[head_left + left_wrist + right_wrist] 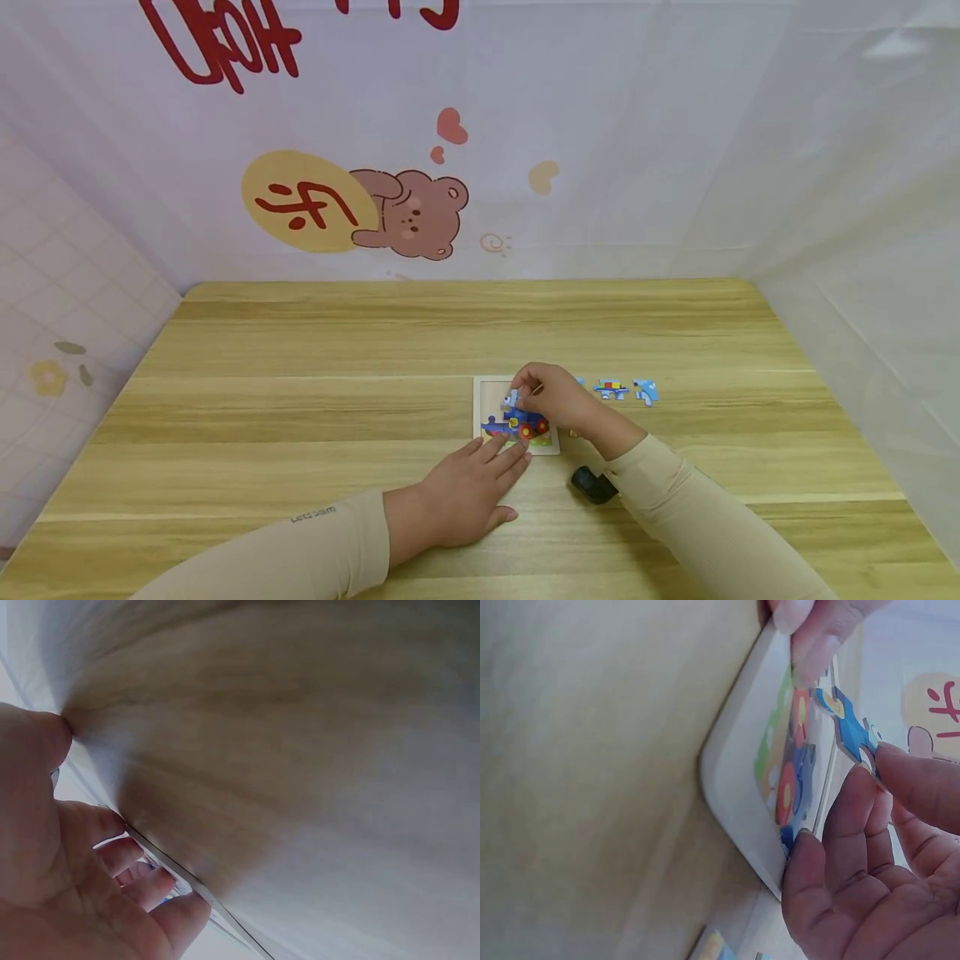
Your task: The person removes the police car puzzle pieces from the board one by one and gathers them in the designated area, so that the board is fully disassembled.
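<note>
Puzzle piece (511, 401) in right grip (559, 400)

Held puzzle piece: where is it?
In the right wrist view, the puzzle piece is at right, pinched by the right hand, raised over the white-rimmed puzzle tray.

From above, the head view faces forward and down over the table (300, 400); both wrist views look from up close; head and right share the puzzle (731, 776).
</note>
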Action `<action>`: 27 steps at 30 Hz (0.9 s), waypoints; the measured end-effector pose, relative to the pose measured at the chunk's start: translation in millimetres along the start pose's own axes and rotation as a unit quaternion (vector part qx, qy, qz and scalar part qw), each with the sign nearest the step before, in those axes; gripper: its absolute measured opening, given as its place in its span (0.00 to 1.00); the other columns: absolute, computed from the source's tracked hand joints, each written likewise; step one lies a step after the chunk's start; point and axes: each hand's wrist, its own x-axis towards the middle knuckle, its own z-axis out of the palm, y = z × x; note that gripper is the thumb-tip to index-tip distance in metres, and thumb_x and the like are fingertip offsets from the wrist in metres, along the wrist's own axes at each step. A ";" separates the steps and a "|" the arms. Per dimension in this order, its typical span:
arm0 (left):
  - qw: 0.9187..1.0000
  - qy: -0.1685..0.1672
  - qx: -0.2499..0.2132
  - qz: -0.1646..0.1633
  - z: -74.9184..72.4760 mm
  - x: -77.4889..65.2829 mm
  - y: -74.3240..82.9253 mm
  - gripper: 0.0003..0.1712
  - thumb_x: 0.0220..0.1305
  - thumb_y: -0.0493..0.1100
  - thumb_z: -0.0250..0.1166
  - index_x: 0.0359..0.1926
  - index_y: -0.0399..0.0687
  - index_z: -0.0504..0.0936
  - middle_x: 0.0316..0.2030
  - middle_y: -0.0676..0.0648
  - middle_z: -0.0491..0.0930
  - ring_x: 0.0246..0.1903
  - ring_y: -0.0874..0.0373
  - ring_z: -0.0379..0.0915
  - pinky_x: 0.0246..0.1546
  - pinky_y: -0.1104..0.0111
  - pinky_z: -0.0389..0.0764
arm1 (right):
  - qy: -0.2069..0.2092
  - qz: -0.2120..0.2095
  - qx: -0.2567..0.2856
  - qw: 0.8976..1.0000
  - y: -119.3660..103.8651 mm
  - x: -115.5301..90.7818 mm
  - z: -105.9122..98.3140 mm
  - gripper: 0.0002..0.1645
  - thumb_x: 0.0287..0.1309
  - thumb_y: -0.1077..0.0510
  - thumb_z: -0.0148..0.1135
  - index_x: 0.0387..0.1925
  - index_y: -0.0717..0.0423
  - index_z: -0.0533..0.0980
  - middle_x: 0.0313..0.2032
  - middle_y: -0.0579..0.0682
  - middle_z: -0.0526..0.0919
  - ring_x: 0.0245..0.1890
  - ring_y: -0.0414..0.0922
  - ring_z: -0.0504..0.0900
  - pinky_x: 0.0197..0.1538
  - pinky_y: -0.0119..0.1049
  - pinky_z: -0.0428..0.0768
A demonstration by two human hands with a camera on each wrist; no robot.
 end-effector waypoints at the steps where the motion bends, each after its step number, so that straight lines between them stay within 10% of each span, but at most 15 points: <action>1: 1.000 0.000 0.000 0.000 -0.3 0.0 0.2 0.37 0.72 0.65 0.43 0.73 0.52 0.59 0.72 0.51 0.57 0.70 0.53 0.54 0.64 0.61 0.66 | 0.002 0.003 0.004 1.000 0.2 -0.3 -0.6 0.07 0.58 0.69 0.62 0.39 0.62 0.76 0.31 0.50 0.74 0.34 0.44 0.74 0.37 0.34 0.75; 27: 0.999 -0.026 -0.024 -0.014 -4.5 3.1 1.7 0.37 0.72 0.64 0.42 0.75 0.52 0.56 0.74 0.51 0.54 0.72 0.53 0.51 0.66 0.60 0.63 | 0.046 0.004 0.039 0.998 10.7 -30.0 -52.0 0.13 0.63 0.63 0.59 0.47 0.66 0.75 0.37 0.54 0.79 0.38 0.46 0.77 0.44 0.38 0.75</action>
